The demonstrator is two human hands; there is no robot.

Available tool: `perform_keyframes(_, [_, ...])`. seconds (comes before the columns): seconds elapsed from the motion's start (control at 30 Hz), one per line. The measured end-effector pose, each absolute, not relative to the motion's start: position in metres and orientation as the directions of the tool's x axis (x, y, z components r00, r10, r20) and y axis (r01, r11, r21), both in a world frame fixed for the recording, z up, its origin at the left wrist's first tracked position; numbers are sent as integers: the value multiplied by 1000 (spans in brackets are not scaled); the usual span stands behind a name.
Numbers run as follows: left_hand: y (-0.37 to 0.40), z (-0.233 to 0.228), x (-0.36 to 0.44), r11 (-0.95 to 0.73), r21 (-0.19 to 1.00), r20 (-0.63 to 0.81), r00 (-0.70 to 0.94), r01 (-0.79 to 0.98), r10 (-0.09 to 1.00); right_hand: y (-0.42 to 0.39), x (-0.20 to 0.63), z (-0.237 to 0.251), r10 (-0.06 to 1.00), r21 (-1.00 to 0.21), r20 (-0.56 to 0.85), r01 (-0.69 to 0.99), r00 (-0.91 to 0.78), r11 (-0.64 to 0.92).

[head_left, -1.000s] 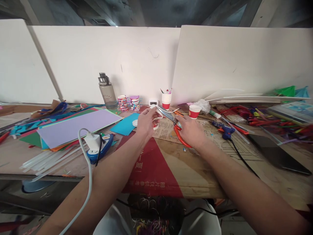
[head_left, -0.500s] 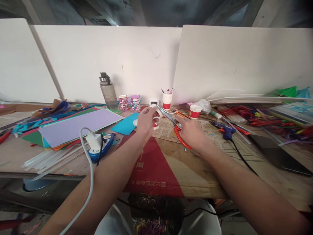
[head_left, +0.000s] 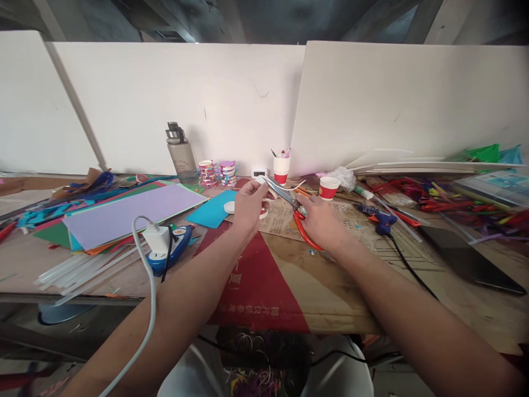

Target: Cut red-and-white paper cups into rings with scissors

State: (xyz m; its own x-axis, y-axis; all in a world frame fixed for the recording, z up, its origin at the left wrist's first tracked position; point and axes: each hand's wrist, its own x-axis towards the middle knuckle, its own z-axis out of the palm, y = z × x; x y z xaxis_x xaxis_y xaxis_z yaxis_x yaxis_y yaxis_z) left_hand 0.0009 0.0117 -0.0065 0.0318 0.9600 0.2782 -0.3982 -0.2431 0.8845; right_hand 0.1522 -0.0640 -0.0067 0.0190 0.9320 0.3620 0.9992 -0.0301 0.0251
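My left hand pinches a small white paper piece in front of me. The fingers cover much of it, so its full shape is unclear. My right hand is closed round the red-orange handles of a pair of scissors. The blades reach left to the paper at my left fingertips. A thin white strip curves out to the right beside the blades. Below my left fingers a red and white paper piece partly shows, and a white round piece lies just left of that hand.
Stacked paper cups with pens and a single paper cup stand farther back. Coloured sheets, a power strip and a bottle are at left. A glue gun and a black flat device lie at right.
The thin white strip by the blades now curls higher and reaches farther right. Both hands keep their hold and have hardly moved. The whole view has shifted slightly.
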Motion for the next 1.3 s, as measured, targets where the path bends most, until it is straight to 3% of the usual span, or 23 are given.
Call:
perform_keyframes(0.37, [12,-8,0,-242,875,283,39,-420,958,-63,153,-11,913,0,407,1000,-24,26])
perform_keyframes(0.63, [16,-2,-5,12,802,60,100,-598,993,-62,154,-11,922,32,386,999,-35,24])
perform_keyframes(0.93, [7,-4,3,-75,858,143,95,-509,985,-65,153,-9,925,59,378,997,26,-52])
perform_keyframes(1.3, [10,-6,1,-115,871,170,72,-478,983,-64,152,-8,929,42,370,999,0,-17])
